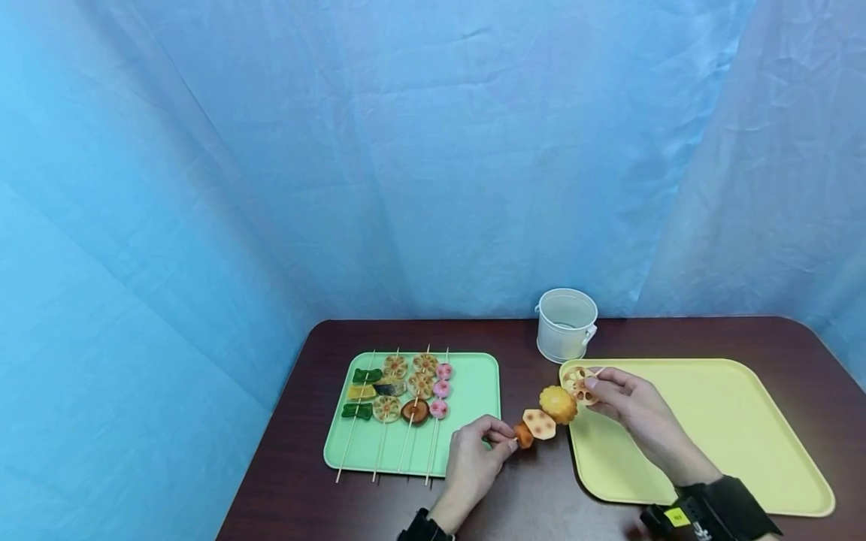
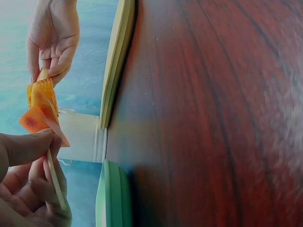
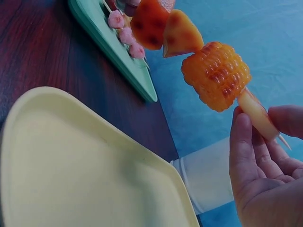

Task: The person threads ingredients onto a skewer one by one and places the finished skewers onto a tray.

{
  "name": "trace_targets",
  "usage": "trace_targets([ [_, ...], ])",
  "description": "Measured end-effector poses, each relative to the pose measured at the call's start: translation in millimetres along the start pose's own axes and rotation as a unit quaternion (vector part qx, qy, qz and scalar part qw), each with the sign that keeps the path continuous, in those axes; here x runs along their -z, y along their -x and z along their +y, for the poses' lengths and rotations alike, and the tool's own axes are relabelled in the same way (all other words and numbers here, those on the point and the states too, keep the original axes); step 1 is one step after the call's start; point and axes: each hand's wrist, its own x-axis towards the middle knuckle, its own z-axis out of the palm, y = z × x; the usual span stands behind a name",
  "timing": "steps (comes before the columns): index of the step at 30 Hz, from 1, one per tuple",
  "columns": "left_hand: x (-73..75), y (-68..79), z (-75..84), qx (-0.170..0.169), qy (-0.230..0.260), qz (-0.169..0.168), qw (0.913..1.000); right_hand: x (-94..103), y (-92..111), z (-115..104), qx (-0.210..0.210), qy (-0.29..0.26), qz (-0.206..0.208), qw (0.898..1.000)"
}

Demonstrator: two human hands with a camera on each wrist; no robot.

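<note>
Between the two hands a skewer is held up, slanting over the gap between the trays. Threaded on it are an orange piece [image 1: 524,435], a pale brown-spotted slice [image 1: 539,424], a corn piece [image 3: 216,75] and a lotus root slice [image 1: 578,385]. My left hand [image 1: 475,458] pinches the stick [image 2: 56,179] just below the orange piece. At the other end, my right hand [image 1: 639,417] grips the lotus root slice between thumb and fingers, and the stick's tip [image 3: 284,142] pokes out past it.
A green tray [image 1: 473,406] on the left carries several loaded skewers, their sticks overhanging its front edge. The yellow tray [image 1: 717,428] lies under my right hand. Behind them a white bucket [image 1: 563,338] stands near the table's back edge, before a blue curtain [image 1: 473,150].
</note>
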Motion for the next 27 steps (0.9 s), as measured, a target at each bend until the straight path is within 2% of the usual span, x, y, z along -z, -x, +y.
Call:
trace_targets([
  [8, 3.6, -4.8, -1.7, -0.033, -0.051, 0.009, 0.9981, 1.0, -0.1, -3.4, 0.009, -0.017, 0.001, 1.000],
  [13, 6.1, -6.8, -3.5, -0.071, -0.115, 0.018, 0.9906, 0.9, 0.0, -3.6, 0.013, -0.023, -0.005, 1.000],
  [16, 6.7, -7.1, -3.8, -0.089, -0.137, 0.021, 0.9863, -0.3, -0.4, -2.9, 0.012, -0.019, -0.007, 1.000],
  [27, 8.1, -4.2, -5.2, -0.084, -0.128, 0.016, 0.9881, -4.9, -1.7, -3.1, 0.009, 0.022, -0.003, 1.000],
])
